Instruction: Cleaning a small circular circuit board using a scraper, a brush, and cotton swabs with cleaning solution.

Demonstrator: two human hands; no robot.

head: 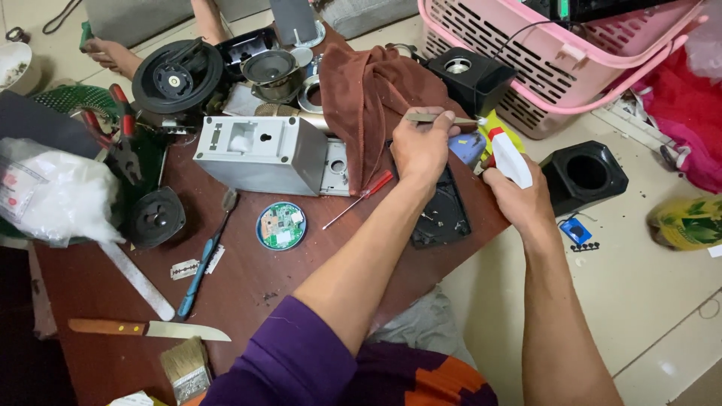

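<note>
Head view: over the desk (248, 286) edge, the left hand (423, 146) pinches a thin brush (440, 118) closed; the right hand (519, 197) grips a white glue bottle (513, 159). Steady both wrists, dab sparingly.

View: single head camera | Angle: steeply down and forward | Range: close, arm's length | Covers: cluttered desk (248, 278), floor (647, 286) at right
</note>
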